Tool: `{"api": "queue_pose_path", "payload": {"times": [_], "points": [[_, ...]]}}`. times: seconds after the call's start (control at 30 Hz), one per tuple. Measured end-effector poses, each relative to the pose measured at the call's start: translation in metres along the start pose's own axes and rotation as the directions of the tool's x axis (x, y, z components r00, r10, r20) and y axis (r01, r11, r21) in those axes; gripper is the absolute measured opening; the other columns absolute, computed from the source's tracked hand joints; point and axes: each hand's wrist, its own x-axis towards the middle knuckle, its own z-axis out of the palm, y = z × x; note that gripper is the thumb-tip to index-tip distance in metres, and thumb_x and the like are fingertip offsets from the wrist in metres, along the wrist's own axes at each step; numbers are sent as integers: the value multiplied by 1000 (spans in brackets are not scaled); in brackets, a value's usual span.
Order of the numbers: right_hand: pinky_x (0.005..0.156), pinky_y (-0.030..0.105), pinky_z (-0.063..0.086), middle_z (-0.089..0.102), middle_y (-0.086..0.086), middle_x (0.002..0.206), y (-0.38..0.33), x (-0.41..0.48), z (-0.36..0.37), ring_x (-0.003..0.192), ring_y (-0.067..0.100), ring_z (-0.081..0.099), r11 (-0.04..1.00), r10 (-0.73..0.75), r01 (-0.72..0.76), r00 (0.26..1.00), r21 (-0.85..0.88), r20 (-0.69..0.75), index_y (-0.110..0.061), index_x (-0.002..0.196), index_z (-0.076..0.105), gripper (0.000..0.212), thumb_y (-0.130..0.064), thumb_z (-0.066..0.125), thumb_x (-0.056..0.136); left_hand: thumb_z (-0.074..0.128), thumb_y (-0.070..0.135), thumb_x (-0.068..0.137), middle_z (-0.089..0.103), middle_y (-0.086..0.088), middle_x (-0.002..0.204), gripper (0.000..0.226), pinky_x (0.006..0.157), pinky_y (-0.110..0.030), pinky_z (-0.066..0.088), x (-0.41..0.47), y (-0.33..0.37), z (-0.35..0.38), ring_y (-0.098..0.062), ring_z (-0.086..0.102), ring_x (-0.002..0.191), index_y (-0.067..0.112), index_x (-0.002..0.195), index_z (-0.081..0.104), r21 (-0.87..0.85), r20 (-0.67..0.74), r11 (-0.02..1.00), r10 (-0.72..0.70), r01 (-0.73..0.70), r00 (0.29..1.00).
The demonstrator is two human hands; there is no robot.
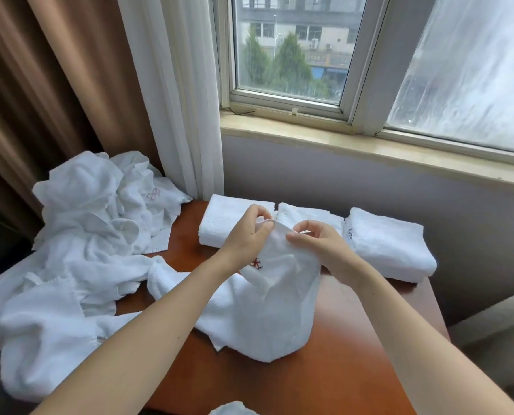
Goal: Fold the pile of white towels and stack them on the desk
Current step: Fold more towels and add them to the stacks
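A brown curtain (40, 85) hangs at the far left, with a white sheer curtain (175, 100) beside it. Below them a crumpled pile of unfolded towels (85, 235) covers the left end of a reddish-brown wooden surface (339, 369) and spills over its left edge. Near the middle, my left hand (246, 235) and my right hand (318, 244) are raised close together, each with its fingers (260, 212) pinching the top edge of one white towel (273, 295). This towel has a small red mark and hangs down so that its lower part rests bunched on the surface. Behind my hands, along the far edge, three folded towels lie in a row, just beside one another: the left one (232, 223), the middle one (309, 217), partly hidden by the towel I hold, and the right one (390, 250) at the surface's right end. Above them are a pale grey wall (339, 190), a beige window sill (369, 145), and a window (291, 49) showing trees and a building. The right pane (474, 70) looks cloudy and streaked.
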Motion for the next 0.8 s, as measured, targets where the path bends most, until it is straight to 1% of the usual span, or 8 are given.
{"api": "queue_pose_path", "payload": {"times": [0.07,0.2,0.3,0.37,0.47,0.57,0.67,0.8], "points": [[50,19,44,70,-8,80,6,0,-1,65,8,63,1000,0,-1,1000,-12,-10,-31,79,64,16,-40,75,85,51,21,99,54,13,86,11,70,-25,43,3,-1,-1,-1,48,69,30,93,49,7,-140,1000,7,-6,990],[61,17,44,65,-10,78,20,-2,-6,67,5,58,998,10,-9,1000,-55,21,-28,79,66,18,-41,70,89,48,16,101,54,9,86,2,62,-6,38,11,3,-11,-5,52,77,17,100,48,-37,-362,997,-81,72,929],[60,14,42,65,-11,77,30,-4,-8,67,5,57,996,15,-12,999,-87,31,-24,81,69,17,-36,67,92,49,15,99,53,10,88,1,61,-8,35,14,4,-21,-11,51,84,16,100,48,-48,-457,990,-142,135,878],[59,17,42,66,-10,77,29,-2,-7,68,7,57,997,-5,3,1000,-73,-24,-23,82,70,16,-34,67,93,52,16,96,55,8,85,5,58,-14,36,14,4,-25,-11,52,79,21,94,52,-15,-407,986,-158,166,900],[57,23,44,68,-6,79,11,0,-3,68,10,60,997,-61,57,993,-44,-98,-26,84,70,17,-40,66,92,62,34,92,65,9,86,3,58,-9,42,10,8,-22,1,59,70,33,94,62,-22,-40,990,-138,137,990],[69,26,53,75,7,91,-13,2,-1,78,12,67,980,-199,198,978,-25,-66,-16,91,74,21,-37,67,92,65,60,82,72,15,92,21,65,-9,46,3,14,-10,5,66,81,42,93,70,-22,218,997,-71,78,973],[78,31,53,73,15,98,-25,3,-2,84,15,67,969,-247,244,966,-48,-81,-10,93,73,21,-31,68,94,67,47,88,68,10,67,16,53,-12,43,3,17,-4,-2,59,56,31,85,70,-99,141,995,6,8,990],[75,30,51,73,11,92,-23,4,-4,82,16,66,972,-234,234,969,-12,-77,-5,98,70,23,-27,68,94,64,40,94,62,7,64,25,53,-16,43,4,24,-4,-5,55,56,16,89,68,-134,-5,991,13,-14,1000]]}}
